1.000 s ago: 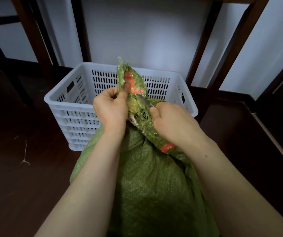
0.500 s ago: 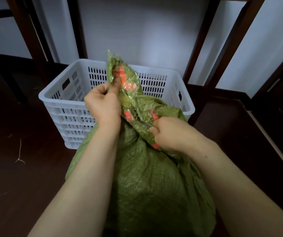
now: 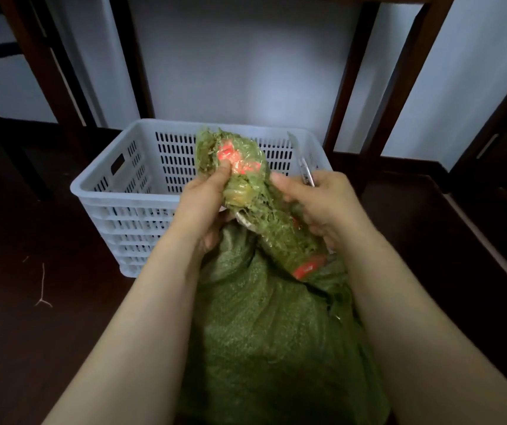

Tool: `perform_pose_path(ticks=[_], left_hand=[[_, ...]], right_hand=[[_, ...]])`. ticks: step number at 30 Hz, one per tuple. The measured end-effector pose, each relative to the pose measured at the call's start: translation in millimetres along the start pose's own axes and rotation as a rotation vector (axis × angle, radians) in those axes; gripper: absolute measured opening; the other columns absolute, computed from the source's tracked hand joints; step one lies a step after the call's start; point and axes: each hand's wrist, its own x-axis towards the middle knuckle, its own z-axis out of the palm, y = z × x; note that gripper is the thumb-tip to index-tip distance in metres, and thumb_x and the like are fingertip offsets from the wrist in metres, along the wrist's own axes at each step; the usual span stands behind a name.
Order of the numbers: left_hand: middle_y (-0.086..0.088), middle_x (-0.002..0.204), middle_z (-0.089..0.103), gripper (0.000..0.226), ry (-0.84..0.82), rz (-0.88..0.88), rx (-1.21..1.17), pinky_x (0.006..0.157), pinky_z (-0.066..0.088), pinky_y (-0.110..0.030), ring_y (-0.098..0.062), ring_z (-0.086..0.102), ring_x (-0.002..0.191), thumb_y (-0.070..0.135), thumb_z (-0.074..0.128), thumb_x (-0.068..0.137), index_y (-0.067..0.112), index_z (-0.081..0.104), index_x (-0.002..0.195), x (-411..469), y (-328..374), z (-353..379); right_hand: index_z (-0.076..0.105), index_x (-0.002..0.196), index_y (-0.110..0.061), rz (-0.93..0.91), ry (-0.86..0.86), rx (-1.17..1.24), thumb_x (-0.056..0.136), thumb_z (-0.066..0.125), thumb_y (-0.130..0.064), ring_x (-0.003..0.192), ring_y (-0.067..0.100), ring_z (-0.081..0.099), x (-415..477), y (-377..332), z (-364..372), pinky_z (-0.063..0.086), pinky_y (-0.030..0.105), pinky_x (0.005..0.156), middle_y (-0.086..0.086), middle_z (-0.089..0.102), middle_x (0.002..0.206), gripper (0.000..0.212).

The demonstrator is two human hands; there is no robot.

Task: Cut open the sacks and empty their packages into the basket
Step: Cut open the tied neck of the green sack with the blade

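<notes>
**A:** Largest item?
**B:** Sack [image 3: 264, 332], green woven, on the floor at 6 o'clock, between the forearms. No packages are showing.

**A:** Next.
**B:** Basket [image 3: 101, 191], white, slotted, at 12 o'clock just beyond the sack. The part of its inside that shows holds nothing.

**A:** Hands?
**B:** Left hand [image 3: 206, 197], closed round the sack's taped neck [image 3: 243, 185], thumb pressing the red-marked tape. Right hand [image 3: 319, 207], at 3 o'clock of the neck, fingers wrapped on the knife [image 3: 302, 165].

**A:** Change over the last second?
**B:** The blade was buried in the neck, then drawn down toward 5 o'clock. It is now out and clear, with its tip toward 12 o'clock, over the basket's far side. The neck has flopped toward 11 o'clock. Frayed green strands show below the left thumb.

**A:** What does that mean for the task?
**B:** My reading is that one cutting stroke is done. The binding looks part severed, but the mouth is not open. It probably needs another pass, or a pull apart, before the sack can be tipped toward 12 o'clock.
</notes>
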Motion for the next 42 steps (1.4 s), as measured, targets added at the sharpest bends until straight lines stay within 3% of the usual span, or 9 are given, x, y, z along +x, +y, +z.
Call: perform_pose_path(ticks=[5, 9, 12, 16, 20, 25, 31, 37, 42], left_hand=[[-0.018, 0.116, 0.066, 0.066, -0.222, -0.098, -0.017, 0.103, 0.043, -0.047, -0.028, 0.064, 0.109, 0.057, 0.021, 0.097, 0.008, 0.057, 0.122, -10, 1, -4], [-0.001, 0.107, 0.071, 0.093, -0.306, -0.064, 0.319, 0.083, 0.049, -0.032, -0.015, 0.068, 0.095, 0.086, 0.018, 0.074, 0.018, 0.062, 0.119, -22, 11, -4], [-0.007, 0.097, 0.073, 0.071, -0.101, 0.031, 0.421, 0.062, 0.054, -0.03, -0.019, 0.067, 0.082, 0.05, 0.078, 0.064, 0.005, 0.063, 0.116, -23, 15, 1], [-0.009, 0.073, 0.073, 0.02, -0.017, -0.017, 0.222, 0.067, 0.058, -0.031, -0.02, 0.069, 0.067, 0.005, 0.077, 0.068, -0.001, 0.068, 0.084, -23, 16, 6], [-0.008, 0.071, 0.073, 0.013, -0.088, -0.063, 0.032, 0.054, 0.056, -0.023, -0.014, 0.069, 0.061, -0.002, 0.068, 0.074, -0.002, 0.068, 0.087, -22, 11, 0], [-0.007, 0.077, 0.074, 0.027, -0.136, -0.115, -0.039, 0.057, 0.055, -0.021, -0.013, 0.069, 0.067, -0.001, 0.066, 0.071, -0.003, 0.065, 0.098, -25, -2, -14], [-0.009, 0.076, 0.069, 0.012, -0.063, -0.11, 0.004, 0.064, 0.054, -0.03, -0.023, 0.065, 0.072, -0.004, 0.056, 0.083, -0.003, 0.062, 0.094, -16, 0, -12], [-0.015, 0.106, 0.068, 0.06, -0.159, -0.151, 0.233, 0.09, 0.051, -0.045, -0.031, 0.066, 0.098, 0.024, 0.077, 0.064, 0.003, 0.056, 0.116, -22, 1, 2], [-0.008, 0.094, 0.073, 0.039, -0.175, -0.101, 0.329, 0.082, 0.057, -0.036, -0.021, 0.072, 0.084, 0.01, 0.075, 0.075, 0.005, 0.064, 0.112, -20, -1, -4]], right_hand=[[0.058, 0.071, -0.014, -0.023, -0.095, 0.038, 0.082, 0.074, -0.022, 0.024, -0.001, 0.037, 2, 5, 19, 0.026, 0.012, 0.03, -0.014, 0.04, 0.029, 0.021], [0.055, 0.066, -0.018, -0.096, -0.006, -0.044, 0.087, 0.066, -0.021, 0.035, 0.001, 0.039, 11, 8, 18, 0.03, 0.02, 0.041, -0.013, 0.042, 0.037, 0.024], [0.055, 0.07, -0.024, -0.17, 0.059, -0.111, 0.09, 0.062, -0.027, 0.057, 0.011, 0.045, 15, 9, 16, 0.038, 0.028, 0.059, -0.008, 0.049, 0.059, 0.022], [0.053, 0.071, -0.022, -0.12, 0.019, 0.074, 0.093, 0.059, -0.022, 0.045, 0.004, 0.044, 13, 5, 15, 0.036, 0.023, 0.049, -0.01, 0.047, 0.053, 0.023], [0.055, 0.074, -0.012, 0.15, -0.011, 0.461, 0.091, 0.062, -0.013, 0.025, -0.001, 0.033, 7, 3, 18, 0.025, 0.014, 0.027, -0.011, 0.043, 0.033, 0.018], [0.058, 0.082, -0.009, 0.214, -0.095, 0.398, 0.089, 0.064, -0.016, 0.03, 0.003, 0.028, 13, 20, 20, 0.02, 0.017, 0.029, -0.007, 0.043, 0.044, 0.012], [0.056, 0.095, -0.018, 0.119, -0.101, 0.033, 0.092, 0.052, -0.049, 0.045, 0.005, 0.036, 12, 9, 0, 0.028, 0.019, 0.039, -0.005, 0.051, 0.074, 0.031], [0.057, 0.085, -0.021, -0.046, 0.031, 0.057, 0.064, 0.084, -0.041, 0.082, 0.019, 0.068, 13, 5, 16, 0.056, 0.041, 0.078, 0.001, 0.068, 0.085, 0.04], [0.057, 0.073, -0.024, -0.103, 0.133, 0.113, 0.077, 0.079, -0.02, 0.074, 0.017, 0.064, 17, 11, 26, 0.056, 0.034, 0.076, -0.004, 0.063, 0.073, 0.023]])
